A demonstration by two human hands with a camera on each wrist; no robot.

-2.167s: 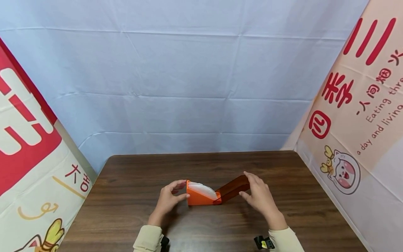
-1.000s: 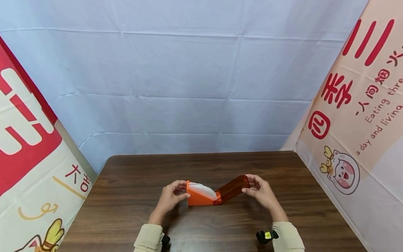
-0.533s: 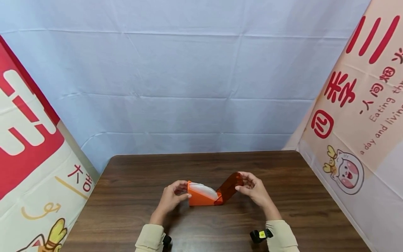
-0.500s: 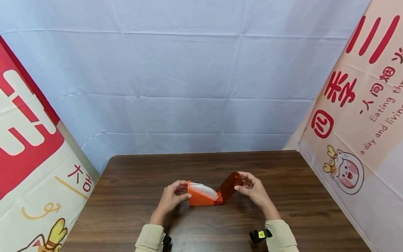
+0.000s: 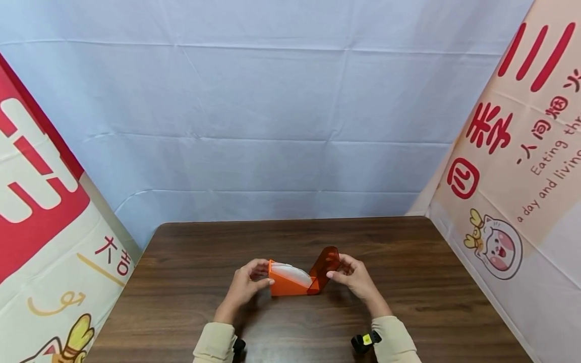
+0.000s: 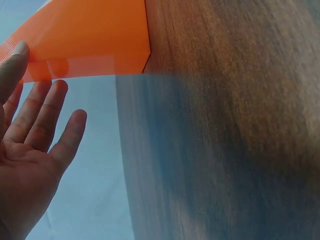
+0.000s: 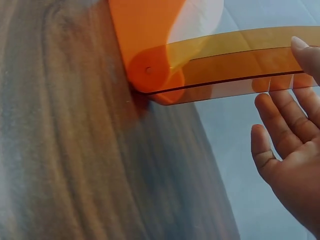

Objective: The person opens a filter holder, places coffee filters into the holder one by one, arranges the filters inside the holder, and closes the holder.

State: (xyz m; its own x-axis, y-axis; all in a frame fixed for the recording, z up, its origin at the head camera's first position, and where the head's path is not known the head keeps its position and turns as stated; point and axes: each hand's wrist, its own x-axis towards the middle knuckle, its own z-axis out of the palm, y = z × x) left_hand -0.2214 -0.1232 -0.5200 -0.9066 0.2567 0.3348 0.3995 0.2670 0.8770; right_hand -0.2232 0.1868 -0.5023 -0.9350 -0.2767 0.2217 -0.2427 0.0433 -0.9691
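An orange box with a slanted top stands on the table, white rounded sheets showing inside it. Hinged at its right end is a see-through amber lid, swung up and tilted to the right. My left hand holds the box's tall left end, thumb on the near side; in the left wrist view its other fingers reach to the far side. My right hand pinches the lid's free end. The right wrist view shows the round pivot joining lid and box.
The brown wood-grain table extends around the box on all sides. A pale cloth hangs behind its far edge. Printed cloths hang at the left and right.
My right hand has moved left, swinging the lid from a low slant to a steeper angle toward the box. My left hand and the box have stayed in place.
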